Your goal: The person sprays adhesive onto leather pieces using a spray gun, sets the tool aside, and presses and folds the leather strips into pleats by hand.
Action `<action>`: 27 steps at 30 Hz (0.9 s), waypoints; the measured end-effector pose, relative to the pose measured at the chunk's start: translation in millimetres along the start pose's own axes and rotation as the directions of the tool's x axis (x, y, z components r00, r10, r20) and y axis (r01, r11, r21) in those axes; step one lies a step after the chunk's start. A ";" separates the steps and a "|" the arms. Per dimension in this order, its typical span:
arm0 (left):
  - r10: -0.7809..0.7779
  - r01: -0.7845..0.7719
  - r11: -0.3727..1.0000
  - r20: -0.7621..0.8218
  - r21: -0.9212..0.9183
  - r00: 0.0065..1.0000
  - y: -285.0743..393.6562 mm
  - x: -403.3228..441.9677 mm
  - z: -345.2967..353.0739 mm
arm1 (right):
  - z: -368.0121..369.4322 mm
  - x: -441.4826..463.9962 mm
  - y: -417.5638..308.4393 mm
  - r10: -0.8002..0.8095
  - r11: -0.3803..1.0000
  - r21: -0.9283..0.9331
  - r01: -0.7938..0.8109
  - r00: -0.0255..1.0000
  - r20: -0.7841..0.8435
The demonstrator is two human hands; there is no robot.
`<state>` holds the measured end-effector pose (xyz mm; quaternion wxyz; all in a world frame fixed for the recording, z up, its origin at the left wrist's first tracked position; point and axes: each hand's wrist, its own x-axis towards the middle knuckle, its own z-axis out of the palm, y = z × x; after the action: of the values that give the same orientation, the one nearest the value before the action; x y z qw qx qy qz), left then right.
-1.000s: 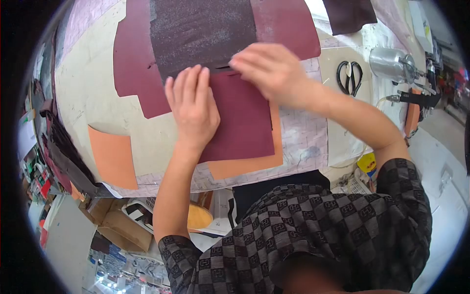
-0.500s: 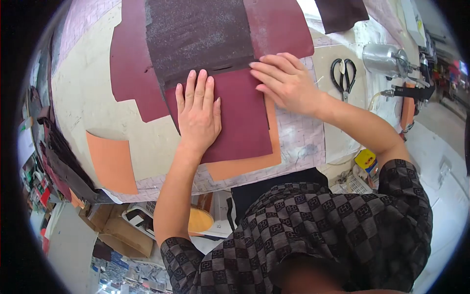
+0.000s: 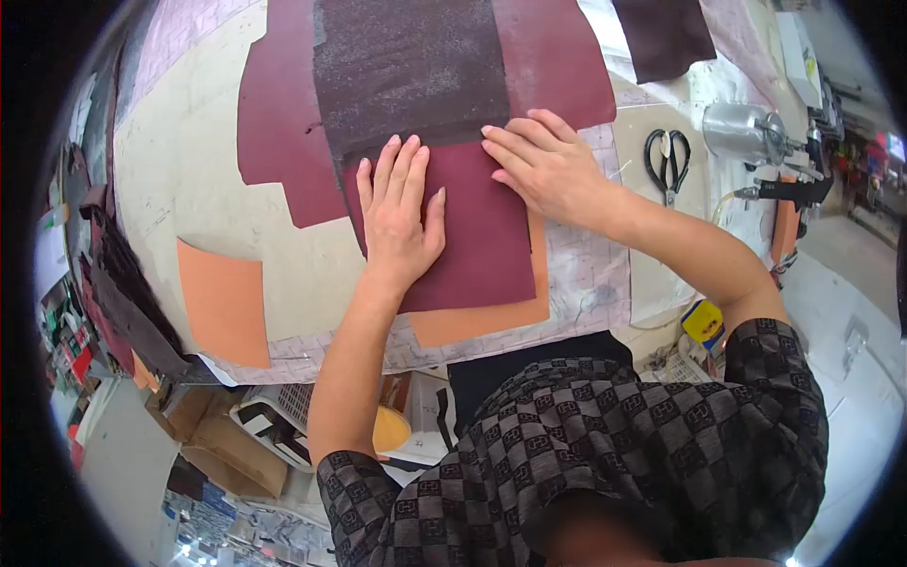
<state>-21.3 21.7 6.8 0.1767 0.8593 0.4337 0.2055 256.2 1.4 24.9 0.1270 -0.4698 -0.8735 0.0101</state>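
A maroon leather-like panel [image 3: 477, 241] lies flat on the work table, its upper edge against a dark brown, speckled sheet [image 3: 411, 71]. My left hand [image 3: 402, 222] rests on the panel's left part with fingers stretched out, fingertips near the seam between the two. Across from it, my right hand [image 3: 553, 175] lies with fingers extended over the panel's upper right corner, fingertips at the same seam. Neither hand grips anything. Wider maroon side pieces [image 3: 288, 123] show on both sides of the dark sheet. An orange sheet [image 3: 472, 326] sticks out from under the panel.
Black-handled scissors [image 3: 668, 165] lie on a beige board to the right. Beyond them is a spray gun with a metal cup [image 3: 742, 132]. Another orange piece [image 3: 222, 302] sits at the left front, and a dark brown scrap [image 3: 664, 38] at the back right. Dark sheets [image 3: 128, 283] hang at the left edge.
The view has shifted slightly, moving the table's contents to the right. A small dark gap along the seam no longer shows. Both hands stay on the panel, the left a little farther right.
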 end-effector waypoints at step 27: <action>-0.038 0.040 0.999 -0.065 0.028 0.997 -68.7 45.6 -65.9 | 46.0 110.3 -17.0 0.148 0.909 0.416 -0.040 0.962 -0.231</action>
<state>-76.3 105.8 39.0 0.1540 0.8461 0.4590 0.2229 173.6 87.4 6.1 0.3336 -0.4724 -0.8043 0.1367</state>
